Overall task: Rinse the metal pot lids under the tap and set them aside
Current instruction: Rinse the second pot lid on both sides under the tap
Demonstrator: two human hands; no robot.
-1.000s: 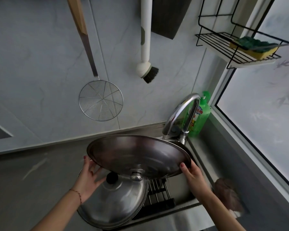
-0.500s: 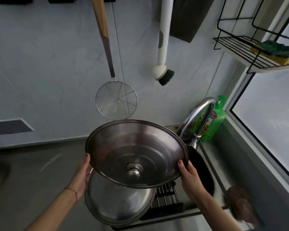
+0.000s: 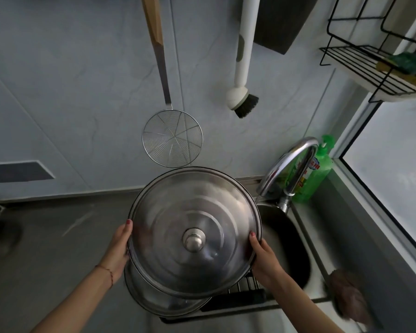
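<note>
Okay, quick pass, head view only.
Big lid (image 3: 197, 227): metal, round, held up in mid-air, tilted toward camera, knob (image 3: 193, 239) side facing viewer; left of the tap, above the second lid.
Left hand (image 3: 117, 248): on big lid's left rim, thumb curled over the edge, gripping it; red thread bracelet (image 3: 106, 272) at wrist.
Right hand (image 3: 264, 257): on big lid's right rim, thumb over the edge, fingers behind, gripping it.
Second lid (image 3: 154, 301): metal, lying low and near, mostly hidden under big lid, partly over the dark rack (image 3: 240, 296) at sink's near edge.
Tap (image 3: 291, 169): curved chrome spout, right of big lid, over the sink (image 3: 305, 241); water flow cannot tell.
Dark pan (image 3: 286, 243): in sink, right of right hand.
Soap bottle (image 3: 317, 174): green, far right, just behind tap.
Wall (image 3: 70, 92): wire skimmer (image 3: 172, 138) and white dish brush (image 3: 243, 68) hanging, far side.
Wire shelf (image 3: 360, 66): upper right, sponge (image 3: 408, 63) on it.
Brownish scrubber (image 3: 348, 294): blurred, near right edge of sink.
</note>
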